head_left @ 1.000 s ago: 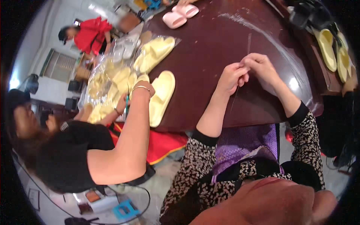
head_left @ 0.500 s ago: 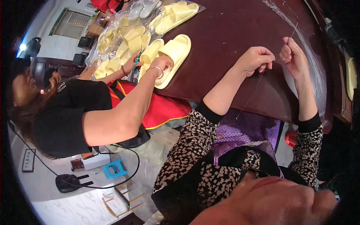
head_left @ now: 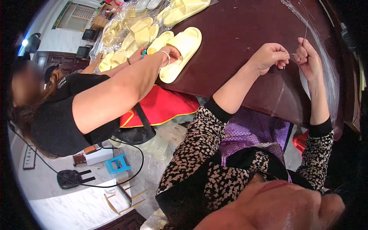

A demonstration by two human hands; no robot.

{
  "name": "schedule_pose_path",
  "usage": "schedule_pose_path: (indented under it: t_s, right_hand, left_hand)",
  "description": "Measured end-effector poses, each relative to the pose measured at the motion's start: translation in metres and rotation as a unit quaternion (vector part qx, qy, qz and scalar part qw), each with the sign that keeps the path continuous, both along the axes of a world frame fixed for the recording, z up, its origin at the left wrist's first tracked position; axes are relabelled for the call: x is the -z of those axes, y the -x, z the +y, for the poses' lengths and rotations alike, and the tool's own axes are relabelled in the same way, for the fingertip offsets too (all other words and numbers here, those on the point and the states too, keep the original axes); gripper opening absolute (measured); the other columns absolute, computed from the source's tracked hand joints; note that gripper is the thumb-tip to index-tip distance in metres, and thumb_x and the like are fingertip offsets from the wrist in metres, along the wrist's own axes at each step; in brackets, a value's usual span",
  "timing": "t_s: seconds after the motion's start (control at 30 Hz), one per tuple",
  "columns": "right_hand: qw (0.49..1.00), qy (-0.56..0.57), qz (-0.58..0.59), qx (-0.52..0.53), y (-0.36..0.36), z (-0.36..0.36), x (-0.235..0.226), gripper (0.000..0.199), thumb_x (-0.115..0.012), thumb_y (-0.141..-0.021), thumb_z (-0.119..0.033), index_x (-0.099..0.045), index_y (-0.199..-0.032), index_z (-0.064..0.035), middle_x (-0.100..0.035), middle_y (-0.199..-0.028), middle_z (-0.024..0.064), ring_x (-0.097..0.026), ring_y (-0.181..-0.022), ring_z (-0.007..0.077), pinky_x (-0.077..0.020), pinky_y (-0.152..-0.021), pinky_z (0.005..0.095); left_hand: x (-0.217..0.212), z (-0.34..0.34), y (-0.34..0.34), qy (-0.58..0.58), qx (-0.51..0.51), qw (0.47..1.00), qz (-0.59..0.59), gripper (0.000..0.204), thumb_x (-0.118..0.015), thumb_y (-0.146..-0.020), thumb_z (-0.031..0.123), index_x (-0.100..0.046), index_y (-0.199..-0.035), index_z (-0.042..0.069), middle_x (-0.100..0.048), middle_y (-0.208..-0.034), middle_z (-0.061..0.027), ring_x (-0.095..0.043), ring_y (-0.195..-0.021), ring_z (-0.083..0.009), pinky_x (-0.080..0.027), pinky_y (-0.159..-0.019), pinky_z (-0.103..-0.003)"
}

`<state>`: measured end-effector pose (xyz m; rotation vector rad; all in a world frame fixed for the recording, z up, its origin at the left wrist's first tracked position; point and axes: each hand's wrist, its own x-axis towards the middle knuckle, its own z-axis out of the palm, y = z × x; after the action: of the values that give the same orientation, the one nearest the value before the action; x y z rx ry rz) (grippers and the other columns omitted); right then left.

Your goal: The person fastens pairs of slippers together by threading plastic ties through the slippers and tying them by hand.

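While a co-worker (head_left: 90,105) works at a yellow slipper (head_left: 188,40) near the upper middle of the frame, 2 hands hover over the dark red table (head_left: 230,53) at the upper right. The left hand (head_left: 271,58), fingers curled, seems to pinch a thin strand (head_left: 292,54) bridging the small gap to the right hand (head_left: 309,60). That hand pinches a fine length (head_left: 306,29) rising above its fingertips; whether it's the same strand, I can't tell. Loose clear strands (head_left: 329,57) lie just beyond. I'd judge this step as drawing the strand along; the next move calls for firm pinches and gentle tension.
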<state>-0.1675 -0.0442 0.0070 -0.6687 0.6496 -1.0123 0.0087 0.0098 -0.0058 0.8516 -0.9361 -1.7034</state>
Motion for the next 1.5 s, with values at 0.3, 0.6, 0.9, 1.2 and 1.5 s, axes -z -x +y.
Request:
schedule_pose_path:
  t_s: [0.3,0.6,0.9,1.2,1.5]
  right_hand:
    - [0.999,0.036,0.024,0.009,0.003,-0.002,0.001,0.023,-0.048,-0.094,-0.023,-0.056,-0.102,-0.0032,-0.028,-0.056,-0.0075,-0.026,-0.048,0.0054,-0.0317,-0.052,0.0233]
    - [0.997,0.042,0.058,0.022,0.005,0.003,-0.006,0.023,-0.047,-0.095,-0.022,-0.056,-0.103,-0.0021,-0.034,-0.057,-0.0068,-0.028,-0.049,0.0056,-0.0323,-0.052,0.0236]
    - [0.996,0.05,0.078,0.017,0.003,0.005,-0.007,0.023,-0.049,-0.094,-0.021,-0.057,-0.104,-0.0018,-0.04,-0.06,-0.0058,-0.032,-0.05,0.0054,-0.0361,-0.053,0.0229]
    - [0.99,0.076,0.12,0.01,0.009,-0.002,0.003,0.021,-0.051,-0.092,-0.018,-0.062,-0.102,-0.0039,-0.064,-0.084,0.0029,-0.049,-0.058,0.0061,-0.042,-0.057,0.0212]
    - [0.996,0.063,0.067,-0.002,0.0,0.003,0.001,0.02,-0.05,-0.093,-0.018,-0.062,-0.099,-0.0031,-0.065,-0.094,0.006,-0.058,-0.081,0.0109,-0.047,-0.069,0.0243]
  left_hand:
    - [-0.001,-0.002,-0.001,0.013,-0.021,0.999,0.031,0.006,-0.059,-0.083,0.005,-0.06,-0.085,-0.001,-0.061,-0.076,-0.0086,-0.059,-0.065,-0.0146,-0.051,-0.06,-0.028]
    - [-0.003,-0.002,0.007,0.102,-0.12,0.987,-0.004,0.004,-0.059,-0.083,0.003,-0.06,-0.085,0.0,-0.06,-0.075,-0.0049,-0.058,-0.069,-0.0124,-0.051,-0.067,-0.028]
    - [-0.002,0.002,0.009,0.262,-0.186,0.919,-0.228,0.006,-0.061,-0.078,0.0,-0.057,-0.075,0.002,-0.056,-0.074,-0.0013,-0.052,-0.067,-0.0092,-0.044,-0.06,-0.025]
    - [-0.005,0.005,0.019,0.407,-0.193,0.834,-0.319,0.005,-0.062,-0.077,-0.001,-0.058,-0.078,0.002,-0.056,-0.078,-0.0028,-0.053,-0.069,-0.0103,-0.044,-0.063,-0.024]
    - [-0.002,0.008,0.027,0.456,-0.159,0.81,-0.332,0.009,-0.064,-0.071,-0.001,-0.057,-0.074,0.003,-0.056,-0.073,-0.0077,-0.055,-0.068,-0.021,-0.045,-0.062,-0.03]
